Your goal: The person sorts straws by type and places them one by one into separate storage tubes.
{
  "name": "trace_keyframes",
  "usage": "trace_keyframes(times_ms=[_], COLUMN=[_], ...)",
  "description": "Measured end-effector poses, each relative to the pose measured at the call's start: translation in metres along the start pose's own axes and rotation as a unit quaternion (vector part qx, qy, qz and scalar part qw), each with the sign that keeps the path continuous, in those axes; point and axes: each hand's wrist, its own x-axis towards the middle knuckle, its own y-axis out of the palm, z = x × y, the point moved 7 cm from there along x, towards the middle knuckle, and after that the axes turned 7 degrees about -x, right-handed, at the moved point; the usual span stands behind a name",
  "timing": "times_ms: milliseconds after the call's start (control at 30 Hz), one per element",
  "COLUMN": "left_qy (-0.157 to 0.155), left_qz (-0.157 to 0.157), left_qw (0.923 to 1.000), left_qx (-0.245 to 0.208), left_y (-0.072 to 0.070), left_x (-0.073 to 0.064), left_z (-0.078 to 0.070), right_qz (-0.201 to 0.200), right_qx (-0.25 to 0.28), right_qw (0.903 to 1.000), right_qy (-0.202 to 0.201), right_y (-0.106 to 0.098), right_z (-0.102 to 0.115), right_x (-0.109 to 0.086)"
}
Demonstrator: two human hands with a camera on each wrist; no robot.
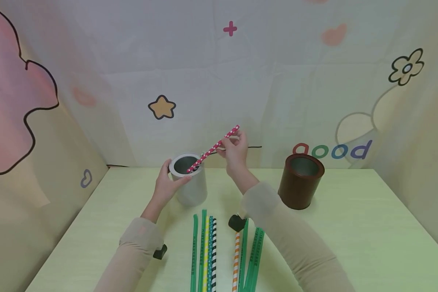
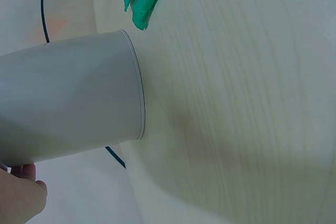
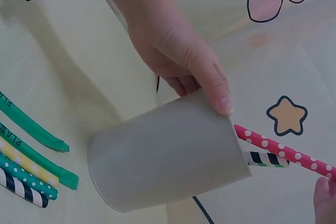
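Observation:
A pale grey cylindrical holder [image 1: 191,190] stands on the table, and my left hand [image 1: 165,187] grips it near the rim with the thumb on the near side. Between the fingertips of my right hand [image 1: 236,154] is a pinched red straw with white dots [image 1: 219,145]. It slants down to the left, its lower end at the mouth of the holder. In the right wrist view, a black-and-white striped straw [image 3: 269,159] pokes out of the holder beside the red one. Only part of my left hand [image 2: 21,198] shows in the left wrist view.
A dark brown cylindrical holder [image 1: 297,186] stands to the right. In front lie green-wrapped straws [image 1: 194,251], a yellow, a teal dotted and a black-and-white striped straw [image 1: 214,251]. An orange striped straw [image 1: 236,259] lies beside more green wrapped ones [image 1: 255,259]. A patterned cloth backdrop rises behind.

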Motion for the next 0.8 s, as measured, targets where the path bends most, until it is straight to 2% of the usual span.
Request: trace_keyframes(times_ms=[200,400,800], left_qy=[-0.008,-0.003,-0.007], left_qz=[-0.003,-0.003,-0.001], left_qw=[1.0000,1.0000,1.0000], left_qx=[0.003,0.004,0.004], left_y=[0.000,0.000,0.000], left_x=[0.001,0.001,0.002], left_z=[0.001,0.002,0.003], right_qz=[0.003,0.009,0.042], right_qx=[-0.016,-0.037,-0.080], right_qw=[0.9998,0.9990,0.9952], right_qy=[0.008,0.022,0.039], right_y=[0.002,0.006,0.014], right_z=[-0.018,-0.030,-0.049], right_x=[0.001,0.002,-0.002])
